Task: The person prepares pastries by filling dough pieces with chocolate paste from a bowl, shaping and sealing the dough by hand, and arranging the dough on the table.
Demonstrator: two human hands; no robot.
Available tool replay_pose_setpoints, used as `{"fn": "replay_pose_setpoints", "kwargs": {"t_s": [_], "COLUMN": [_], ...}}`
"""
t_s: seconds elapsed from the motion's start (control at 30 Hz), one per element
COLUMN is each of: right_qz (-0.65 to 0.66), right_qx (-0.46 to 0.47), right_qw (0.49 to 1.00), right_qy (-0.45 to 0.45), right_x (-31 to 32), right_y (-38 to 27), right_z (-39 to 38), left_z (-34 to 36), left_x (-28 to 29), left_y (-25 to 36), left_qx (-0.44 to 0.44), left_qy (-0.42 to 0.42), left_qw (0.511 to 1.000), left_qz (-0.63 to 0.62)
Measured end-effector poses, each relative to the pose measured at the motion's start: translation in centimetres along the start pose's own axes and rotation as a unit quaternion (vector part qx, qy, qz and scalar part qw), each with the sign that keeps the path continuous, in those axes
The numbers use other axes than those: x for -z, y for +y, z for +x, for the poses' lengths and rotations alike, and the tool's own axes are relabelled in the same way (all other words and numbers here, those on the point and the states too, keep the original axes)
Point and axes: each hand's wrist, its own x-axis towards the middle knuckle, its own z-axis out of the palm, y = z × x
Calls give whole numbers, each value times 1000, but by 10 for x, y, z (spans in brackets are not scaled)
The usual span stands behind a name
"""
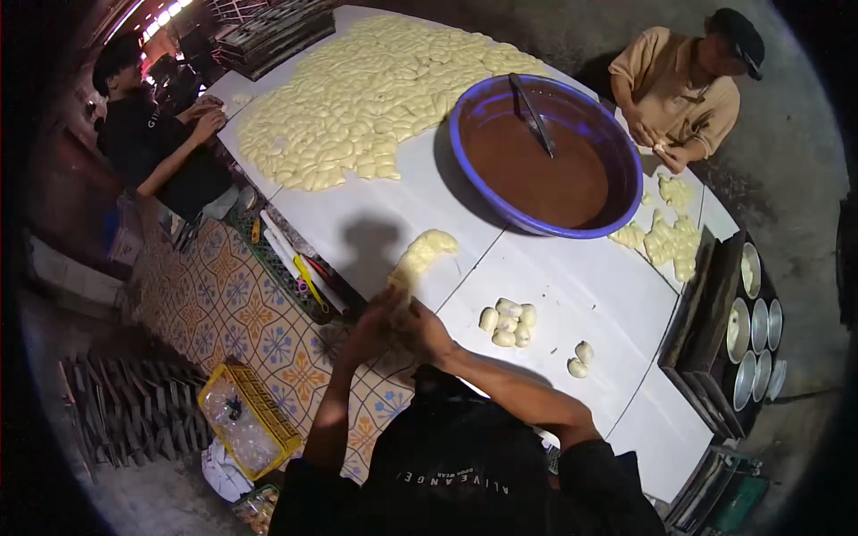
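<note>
One co-worker (147, 134) in black stands at your far left, hands close together at the edge of the white table (572, 277); what they hold is too small to tell. Below, a yellow crate (273, 406) of clear plastic sits on the floor, perhaps so it takes up no tabletop. Slim tools (295, 262) lie beside the table's left edge, probably for easy reach from where you stand. Beyond them, a broad spread of dough pieces (375, 98) covers the far left of the table, packed side by side, likely to save room. Your left hand (380, 314) and right hand (424, 330) meet at the near end of a pale dough strip (431, 248), whose far part rests on the table, which seems to bear its weight. Shadow and overlap hide your fingers, so I cannot tell whether either hand is closed on it. To your right, a cluster of small rolls (508, 323) sits just beyond your right forearm, apart from the strip, perhaps to stay out of its way. Behind it, the purple basin (490, 194) of brown filling (545, 183) stands where both sides could share it, a dark paddle (533, 114) leaning inside. Further right, two more rolls (581, 358) lie near you, and dough lumps (672, 246) lie close to a co-worker in tan (679, 80), presumably as their own supply.
</note>
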Motion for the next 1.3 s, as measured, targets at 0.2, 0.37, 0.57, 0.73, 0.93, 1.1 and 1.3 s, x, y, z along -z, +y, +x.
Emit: {"fn": "replay_pose_setpoints", "kwargs": {"t_s": [0.2, 0.37, 0.57, 0.73, 0.93, 1.1, 1.3], "right_qz": [-1, 363, -141, 23, -45, 0, -137], "right_qx": [69, 199, -47, 59, 273, 195, 27], "right_qw": [992, 907, 750, 905, 904, 930, 982], "right_qy": [-105, 72, 644, 422, 325, 311, 129], "right_x": [75, 191, 240, 179, 120, 134, 156], "right_y": [-86, -44, 21, -55, -127, -113, -107], "right_z": [-123, -260, -340, -270, -173, -168, -229], "left_z": [-11, -10, -7, 20, 41, 50, 84], "left_x": [-8, -70, -102, -103, -139, -154, -136], "left_y": [-47, -34, 88, 159, 213, 178, 125], "left_qx": [-146, 24, -32, -34, 11, 37, 168], "left_qy": [-37, 136, 123, 9, -81, -109, 53], "left_qw": [963, 985, 991, 996, 949, 927, 775], "left_qz": [224, 101, -51, -81, -306, -357, -606]}}
